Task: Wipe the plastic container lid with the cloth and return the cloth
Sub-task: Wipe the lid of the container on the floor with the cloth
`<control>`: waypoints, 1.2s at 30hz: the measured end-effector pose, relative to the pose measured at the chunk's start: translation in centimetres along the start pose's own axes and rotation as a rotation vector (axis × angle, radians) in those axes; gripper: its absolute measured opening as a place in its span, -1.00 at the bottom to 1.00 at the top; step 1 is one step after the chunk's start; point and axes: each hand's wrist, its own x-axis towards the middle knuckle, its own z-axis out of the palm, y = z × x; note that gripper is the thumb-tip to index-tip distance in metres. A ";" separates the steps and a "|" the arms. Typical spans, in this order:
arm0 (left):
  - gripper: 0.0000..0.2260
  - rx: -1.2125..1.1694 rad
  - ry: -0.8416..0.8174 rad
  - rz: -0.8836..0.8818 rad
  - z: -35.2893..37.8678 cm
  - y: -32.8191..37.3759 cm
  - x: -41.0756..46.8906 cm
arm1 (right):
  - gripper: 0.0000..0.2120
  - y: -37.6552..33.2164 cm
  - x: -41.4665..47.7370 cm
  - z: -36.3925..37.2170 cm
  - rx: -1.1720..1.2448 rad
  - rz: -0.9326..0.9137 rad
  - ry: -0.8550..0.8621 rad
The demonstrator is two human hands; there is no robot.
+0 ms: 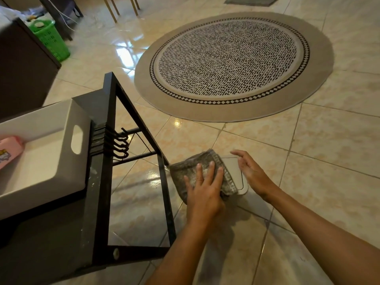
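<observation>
A black metal-framed stand (pixel 107 182) is seen at the near left, its frame corner just beside the work area, with a row of black hooks (pixel 119 144) on its side. A white rectangular plastic bin (pixel 51 153) with a cut-out handle is carried on it, and a pink packet (pixel 8 151) lies inside. On the glossy beige tiled floor (pixel 308 161) a white plastic container lid (pixel 234 171) with rounded corners lies flat, largely covered by a mottled grey cloth (pixel 193 167). The left hand (pixel 203 188) is pressed flat on the cloth, fingers spread. The right hand (pixel 249 171) is held open against the lid's right edge. Farther off lie a round patterned grey rug (pixel 232 64) and, at far left, a green perforated plastic basket (pixel 49 40).
</observation>
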 end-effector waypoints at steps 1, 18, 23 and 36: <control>-0.39 -0.007 0.011 -0.021 -0.1 -0.3 -0.1 | -0.69 0.1 -0.2 -0.1 -0.018 -0.001 -0.005; -0.40 -0.046 0.044 -0.021 -0.4 -1.1 -1.0 | -0.69 -0.1 0.1 -0.8 -0.163 -0.039 -0.018; -0.42 -0.062 0.061 -0.022 -0.2 -1.0 -1.3 | -0.71 0.5 0.6 -1.5 -0.352 -0.086 0.031; -0.46 -0.043 -0.018 0.008 -0.6 -1.4 -2.0 | -0.72 -0.9 1.2 -2.8 -0.228 -0.030 -0.050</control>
